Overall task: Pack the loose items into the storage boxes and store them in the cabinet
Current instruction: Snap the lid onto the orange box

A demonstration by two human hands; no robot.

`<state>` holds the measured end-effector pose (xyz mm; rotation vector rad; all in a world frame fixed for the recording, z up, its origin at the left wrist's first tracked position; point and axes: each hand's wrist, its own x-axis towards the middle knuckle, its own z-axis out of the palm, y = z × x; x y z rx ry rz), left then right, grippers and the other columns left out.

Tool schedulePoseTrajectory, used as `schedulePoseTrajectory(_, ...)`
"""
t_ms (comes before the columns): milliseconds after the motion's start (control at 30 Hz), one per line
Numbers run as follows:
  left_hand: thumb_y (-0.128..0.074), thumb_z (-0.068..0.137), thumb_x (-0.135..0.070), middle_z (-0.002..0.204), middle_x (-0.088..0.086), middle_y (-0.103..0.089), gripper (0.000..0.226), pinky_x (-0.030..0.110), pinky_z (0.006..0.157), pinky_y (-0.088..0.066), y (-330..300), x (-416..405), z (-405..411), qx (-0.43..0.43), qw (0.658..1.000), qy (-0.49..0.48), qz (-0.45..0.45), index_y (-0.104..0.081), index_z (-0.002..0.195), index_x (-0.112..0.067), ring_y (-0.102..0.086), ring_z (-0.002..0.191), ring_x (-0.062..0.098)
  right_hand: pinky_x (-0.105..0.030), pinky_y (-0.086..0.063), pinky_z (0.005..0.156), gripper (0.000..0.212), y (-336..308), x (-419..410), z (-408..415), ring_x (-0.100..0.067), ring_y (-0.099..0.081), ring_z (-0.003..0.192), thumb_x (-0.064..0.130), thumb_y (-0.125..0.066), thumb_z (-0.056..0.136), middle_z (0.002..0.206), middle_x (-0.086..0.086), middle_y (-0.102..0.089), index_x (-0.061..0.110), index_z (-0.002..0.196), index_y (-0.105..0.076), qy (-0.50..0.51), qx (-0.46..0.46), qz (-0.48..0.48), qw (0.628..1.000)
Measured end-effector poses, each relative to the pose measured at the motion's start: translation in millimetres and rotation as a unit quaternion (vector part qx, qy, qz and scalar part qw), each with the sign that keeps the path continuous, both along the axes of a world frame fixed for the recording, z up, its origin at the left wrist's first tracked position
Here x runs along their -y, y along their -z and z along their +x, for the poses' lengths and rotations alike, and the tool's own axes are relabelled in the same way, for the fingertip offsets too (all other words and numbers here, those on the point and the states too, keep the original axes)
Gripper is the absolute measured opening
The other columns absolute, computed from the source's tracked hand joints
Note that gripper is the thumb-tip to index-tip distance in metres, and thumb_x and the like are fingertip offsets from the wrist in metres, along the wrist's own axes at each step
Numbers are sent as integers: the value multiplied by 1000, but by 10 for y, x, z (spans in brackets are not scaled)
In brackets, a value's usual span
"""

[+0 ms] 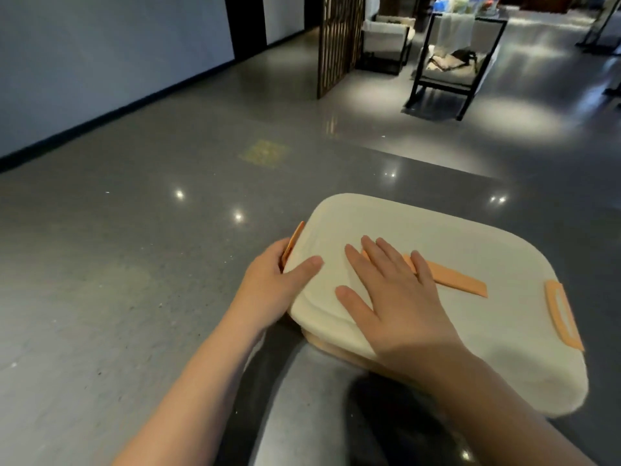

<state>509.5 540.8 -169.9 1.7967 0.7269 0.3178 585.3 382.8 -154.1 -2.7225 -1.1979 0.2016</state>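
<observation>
Dim indoor light. Small ceiling-lamp glints and broad pale pools glare on the glossy grey floor (134, 264). Wide-angle bending curves the edges; far furniture is soft and blurred, and the bottom edge falls into shadow.

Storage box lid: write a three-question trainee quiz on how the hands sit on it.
1. True or false: the right hand lies flat on the white lid.
2. Which hand touches the orange latch at the lid's left edge?
3. The right fingers partly cover: A) the orange handle strip, B) the right-side latch, C) bare floor.

Key: 1 true; 2 the left hand; 3 A.
</observation>
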Motion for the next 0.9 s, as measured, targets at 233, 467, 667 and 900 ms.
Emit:
schedulePoseTrajectory(233,-65,85,-23,86,-40,-60,44,8,71,-46,-35,166,10,57,992,-42,103,-56,124,-41,-57,89,-16,-41,15,115,61,20,-17,3,-7,16,143,61,-6,91,158,14,13,40,148,4,10,5,-9,1000)
schedulePoseTrajectory(467,-60,87,-24,106,2,-70,30,28,66,-38,-102,198,34,13,949,-34,312,-60,117,-26,-62,92,28,-34,19,110,59,97,-13,20,-3,15,143,58,-13,94,158,15,8,39,149,-3,4,4,38,999)
schedulePoseTrajectory(667,-55,91,-22,124,-2,-60,37,22,81,-38,-54,173,22,18,949,7,315,-54,127,-19,-56,110,22,-28,19,109,56,34,140,40,-3,7,143,56,-24,95,158,15,-3,40,148,-16,3,-4,69,998)
schedulePoseTrajectory(900,-46,81,-60,150,-1,-22,54,45,97,-37,-23,425,136,-110,930,13,350,-37,130,-39,-23,135,27,-36,19,111,76,-9,1176,227,-7,5,143,83,-11,74,157,12,-9,50,142,-21,155,40,42,986)
